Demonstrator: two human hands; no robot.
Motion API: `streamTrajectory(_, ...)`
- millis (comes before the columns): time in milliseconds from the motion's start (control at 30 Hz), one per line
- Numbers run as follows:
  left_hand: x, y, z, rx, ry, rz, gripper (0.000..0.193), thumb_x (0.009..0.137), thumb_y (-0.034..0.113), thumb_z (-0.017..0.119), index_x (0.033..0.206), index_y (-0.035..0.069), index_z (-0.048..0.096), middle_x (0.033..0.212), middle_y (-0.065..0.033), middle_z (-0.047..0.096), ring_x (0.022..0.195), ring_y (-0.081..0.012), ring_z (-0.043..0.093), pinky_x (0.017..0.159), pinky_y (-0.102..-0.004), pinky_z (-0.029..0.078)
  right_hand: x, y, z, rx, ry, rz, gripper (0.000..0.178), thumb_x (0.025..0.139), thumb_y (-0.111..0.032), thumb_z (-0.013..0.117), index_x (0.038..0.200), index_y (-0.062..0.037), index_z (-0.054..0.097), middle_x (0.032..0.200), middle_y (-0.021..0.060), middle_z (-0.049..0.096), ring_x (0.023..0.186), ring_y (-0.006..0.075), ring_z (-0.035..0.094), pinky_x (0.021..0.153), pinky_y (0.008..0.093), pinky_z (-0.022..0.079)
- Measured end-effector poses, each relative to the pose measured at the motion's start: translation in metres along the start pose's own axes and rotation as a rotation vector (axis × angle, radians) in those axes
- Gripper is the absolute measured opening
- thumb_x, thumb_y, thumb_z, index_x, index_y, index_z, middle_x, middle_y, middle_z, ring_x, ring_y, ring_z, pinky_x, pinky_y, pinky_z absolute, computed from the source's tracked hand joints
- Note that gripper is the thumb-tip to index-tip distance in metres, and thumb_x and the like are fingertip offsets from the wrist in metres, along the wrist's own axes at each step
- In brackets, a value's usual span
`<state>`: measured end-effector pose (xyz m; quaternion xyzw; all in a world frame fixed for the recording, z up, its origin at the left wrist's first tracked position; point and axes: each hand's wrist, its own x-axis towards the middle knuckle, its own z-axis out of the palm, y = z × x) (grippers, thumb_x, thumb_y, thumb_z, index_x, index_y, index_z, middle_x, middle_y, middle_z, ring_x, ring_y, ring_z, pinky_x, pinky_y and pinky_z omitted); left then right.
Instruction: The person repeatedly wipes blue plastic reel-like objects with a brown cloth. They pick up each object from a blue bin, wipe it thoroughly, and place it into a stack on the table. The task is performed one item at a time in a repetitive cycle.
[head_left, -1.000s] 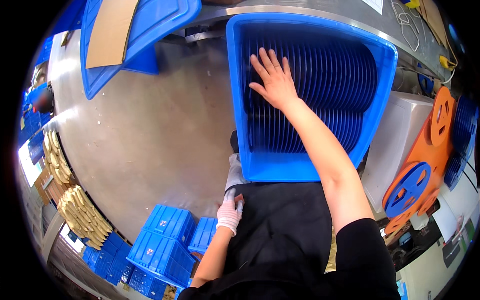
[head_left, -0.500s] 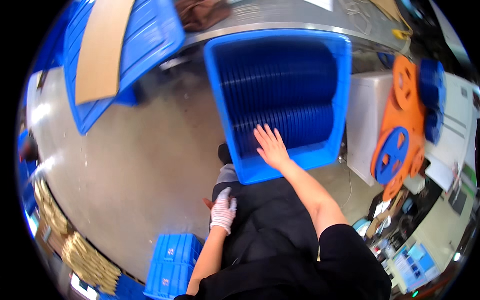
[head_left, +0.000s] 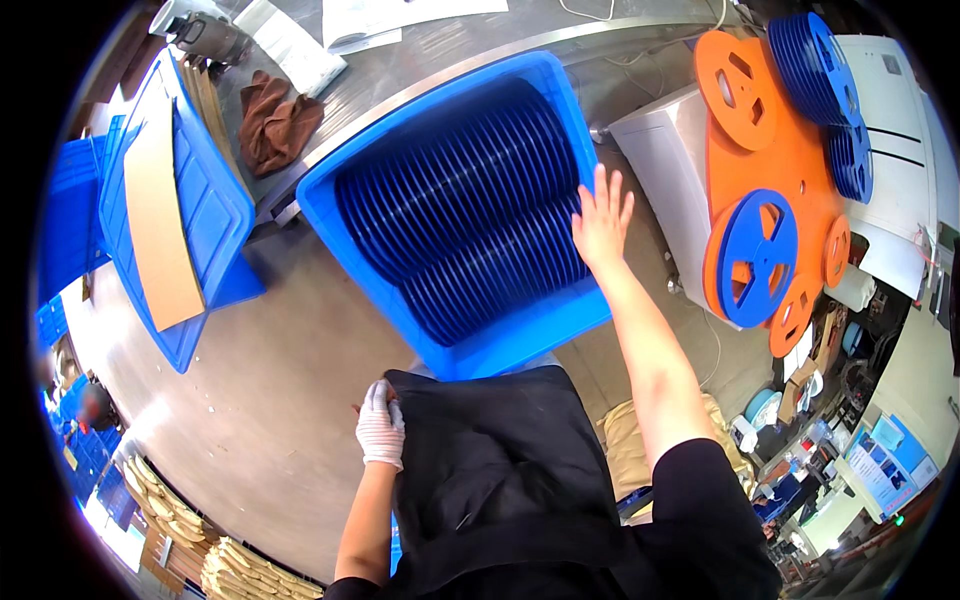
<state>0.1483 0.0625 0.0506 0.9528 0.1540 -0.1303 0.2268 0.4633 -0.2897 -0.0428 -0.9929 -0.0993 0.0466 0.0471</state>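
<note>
A blue plastic bin (head_left: 335, 225) sits in front of me, tilted against the metal bench. Two rows of dark blue plastic reels (head_left: 470, 170) stand on edge inside it. My right hand (head_left: 602, 220), bare and with its fingers spread, is at the bin's right rim by the ends of the rows; whether it touches the rim I cannot tell. My left hand (head_left: 380, 430) wears a white striped glove. It is closed beside the upper left corner of my black apron (head_left: 490, 450), and what its fingers hold, if anything, is hidden.
Behind the bin runs a metal bench (head_left: 430, 50) with a brown cloth (head_left: 278, 122). At right stands an orange machine (head_left: 760, 170) carrying a blue reel (head_left: 757, 258). A blue lid (head_left: 215, 215) with a cardboard strip (head_left: 155, 215) is at left.
My view has turned, so the bin appears further left and rotated. My right hand has moved from the bin's near-left reels to its right rim. My left hand has closed at the apron's edge.
</note>
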Motion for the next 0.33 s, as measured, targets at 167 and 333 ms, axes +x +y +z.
streamTrajectory(167,0.033,0.004,0.048,-0.038,-0.172,0.083,0.042,0.078,0.003,0.059,0.120,0.005,0.054,0.117,-0.0146,0.059,0.093,-0.0329,0.060,0.083,-0.0401,0.049,0.076,0.017,0.033,-0.266,0.096,-0.182,0.032,0.081,-0.012,0.063,0.113,-0.0109,0.062,0.156,0.0023,0.021,0.145,0.0280,0.017,0.111,0.0615,0.016)
streamTrajectory(333,0.038,-0.026,0.106,0.202,-0.603,0.358,0.048,0.079,0.014,0.061,0.126,0.010,0.053,0.126,-0.0178,0.056,0.108,-0.0321,0.057,0.095,-0.0444,0.044,0.094,0.018,0.044,-0.399,-0.094,-0.111,0.036,0.089,-0.021,0.058,0.125,-0.0194,0.057,0.159,-0.0052,0.006,0.146,0.0261,0.007,0.112,0.0633,0.009)
